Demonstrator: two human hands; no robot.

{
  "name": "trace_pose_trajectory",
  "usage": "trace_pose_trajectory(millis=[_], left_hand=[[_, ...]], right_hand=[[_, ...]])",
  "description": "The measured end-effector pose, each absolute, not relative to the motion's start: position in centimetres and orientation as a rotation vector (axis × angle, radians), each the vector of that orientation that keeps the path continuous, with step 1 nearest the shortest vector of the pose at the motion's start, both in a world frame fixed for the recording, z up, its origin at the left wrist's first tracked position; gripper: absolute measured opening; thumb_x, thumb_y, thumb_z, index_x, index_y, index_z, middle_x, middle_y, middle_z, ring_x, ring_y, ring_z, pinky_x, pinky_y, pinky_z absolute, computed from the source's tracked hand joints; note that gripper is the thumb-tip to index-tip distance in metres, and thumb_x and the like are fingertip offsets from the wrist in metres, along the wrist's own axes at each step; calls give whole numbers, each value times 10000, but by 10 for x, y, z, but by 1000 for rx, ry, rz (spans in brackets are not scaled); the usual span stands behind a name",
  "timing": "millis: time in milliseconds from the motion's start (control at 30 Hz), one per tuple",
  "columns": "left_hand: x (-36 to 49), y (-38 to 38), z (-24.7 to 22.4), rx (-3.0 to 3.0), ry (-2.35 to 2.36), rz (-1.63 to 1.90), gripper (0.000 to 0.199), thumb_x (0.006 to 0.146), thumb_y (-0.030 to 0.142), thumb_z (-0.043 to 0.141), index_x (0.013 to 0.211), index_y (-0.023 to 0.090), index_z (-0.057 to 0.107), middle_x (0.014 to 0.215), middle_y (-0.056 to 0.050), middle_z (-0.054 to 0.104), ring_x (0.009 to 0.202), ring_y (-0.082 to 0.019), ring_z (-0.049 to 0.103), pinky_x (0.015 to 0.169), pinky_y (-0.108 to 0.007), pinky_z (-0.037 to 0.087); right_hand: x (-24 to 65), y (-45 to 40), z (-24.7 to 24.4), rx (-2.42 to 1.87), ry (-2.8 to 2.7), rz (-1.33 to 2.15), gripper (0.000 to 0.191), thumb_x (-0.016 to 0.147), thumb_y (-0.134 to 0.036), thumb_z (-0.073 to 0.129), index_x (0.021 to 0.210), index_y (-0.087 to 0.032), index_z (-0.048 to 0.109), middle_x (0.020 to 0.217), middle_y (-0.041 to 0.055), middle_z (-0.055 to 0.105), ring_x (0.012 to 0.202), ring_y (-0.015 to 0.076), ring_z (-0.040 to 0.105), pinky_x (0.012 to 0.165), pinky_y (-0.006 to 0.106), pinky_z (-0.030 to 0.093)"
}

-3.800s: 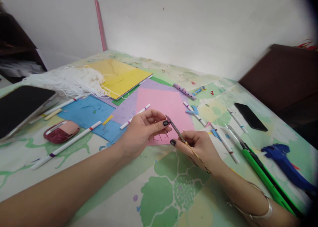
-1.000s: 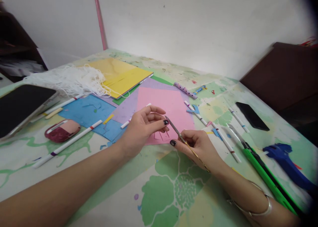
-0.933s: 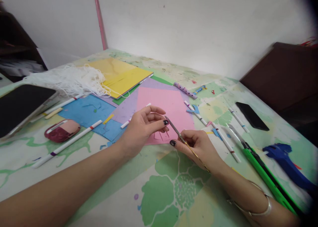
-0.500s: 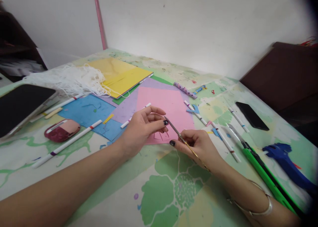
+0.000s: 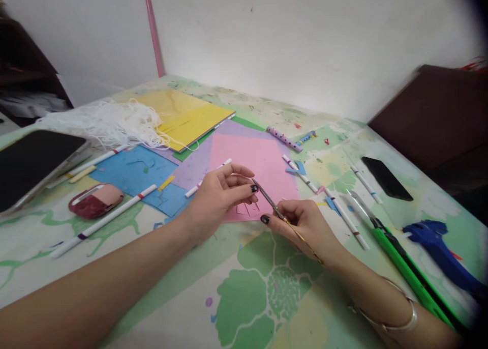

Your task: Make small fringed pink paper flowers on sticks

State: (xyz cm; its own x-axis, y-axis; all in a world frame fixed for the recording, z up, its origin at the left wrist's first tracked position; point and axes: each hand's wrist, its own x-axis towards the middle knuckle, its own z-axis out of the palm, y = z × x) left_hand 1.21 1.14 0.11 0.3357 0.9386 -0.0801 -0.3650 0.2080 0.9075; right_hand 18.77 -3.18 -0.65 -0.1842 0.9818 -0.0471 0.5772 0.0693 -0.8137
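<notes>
My right hand (image 5: 305, 226) is closed around a pair of gold-handled scissors (image 5: 275, 207), whose blades look together and point up and to the left. The fingers of my left hand (image 5: 223, 196) are drawn in, thumb towards the fingertips, right at the scissors' tip. Whatever lies between those fingers is too small or hidden to make out. Beneath both hands is a pink sheet (image 5: 249, 155) with cut marks near its front edge. It overlaps a purple sheet (image 5: 196, 161).
Blue sheets (image 5: 131, 172), white string (image 5: 110, 122) and a yellow pad (image 5: 198, 117) lie at the left, near a maroon case (image 5: 97, 200). A green cutter (image 5: 404, 267) with its blade out, a blue tool (image 5: 438, 247) and a phone (image 5: 386, 178) lie right. Several white markers (image 5: 110, 219) are scattered about.
</notes>
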Motion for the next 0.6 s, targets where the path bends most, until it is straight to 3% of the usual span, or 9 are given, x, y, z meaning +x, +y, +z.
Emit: trace_pose_trajectory(millis=[600], left_hand=[[12, 13, -1, 951, 738, 1035, 238, 669, 111, 690, 872, 115, 566, 682, 7, 619, 579, -83, 599, 606, -198, 475]], right_hand=[[188, -32, -6, -1536, -1805, 995, 423, 734, -423, 607, 511, -181, 340, 477, -67, 232, 456, 60, 223, 424, 219, 146]])
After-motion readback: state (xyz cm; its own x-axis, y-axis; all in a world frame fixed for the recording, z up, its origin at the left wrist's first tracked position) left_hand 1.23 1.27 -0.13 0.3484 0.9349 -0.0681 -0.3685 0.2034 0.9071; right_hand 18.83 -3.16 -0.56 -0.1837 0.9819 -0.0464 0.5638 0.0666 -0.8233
